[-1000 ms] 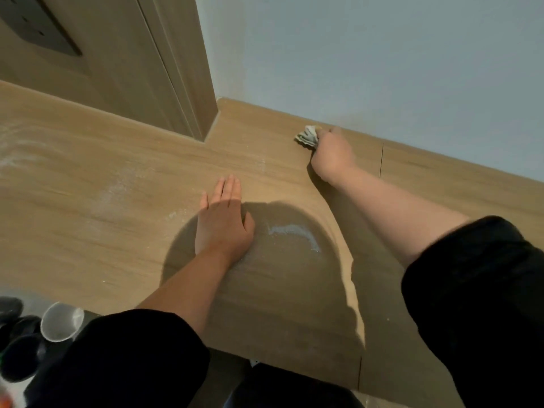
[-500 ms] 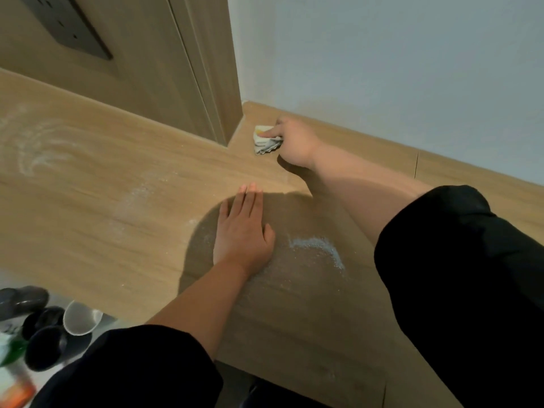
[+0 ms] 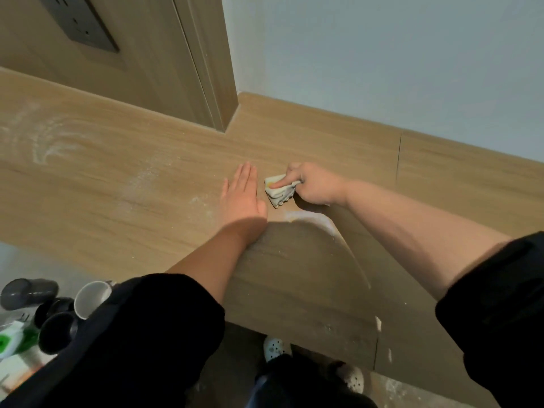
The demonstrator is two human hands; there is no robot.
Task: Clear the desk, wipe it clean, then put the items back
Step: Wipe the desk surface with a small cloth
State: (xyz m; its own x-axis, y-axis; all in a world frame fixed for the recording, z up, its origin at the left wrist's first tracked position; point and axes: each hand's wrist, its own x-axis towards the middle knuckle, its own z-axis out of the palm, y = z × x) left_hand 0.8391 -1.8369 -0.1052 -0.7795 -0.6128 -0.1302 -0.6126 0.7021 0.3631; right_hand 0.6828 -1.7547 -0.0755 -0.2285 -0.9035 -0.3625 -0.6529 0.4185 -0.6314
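The wooden desk [image 3: 117,184] fills the middle of the view and carries streaks of white dust. My right hand [image 3: 315,184] grips a small folded white cloth [image 3: 278,192] and holds it on the desk top, index finger stretched over it. Just left of the cloth, my left hand [image 3: 240,195] lies flat on the wood with straight fingers, nearly touching the cloth. A curved line of white powder [image 3: 312,216] sits right below the cloth.
Off the desk at the lower left stand a white mug [image 3: 89,298], dark cups [image 3: 56,328], a grey tumbler [image 3: 26,293] and a green-and-white pack [image 3: 11,343]. A wooden panel with a dark socket plate [image 3: 79,22] rises behind. The white wall [image 3: 382,54] borders the back.
My right hand has dragged the cloth from the back corner by the wall toward me, ending beside my left hand. My left hand stays flat on the desk.
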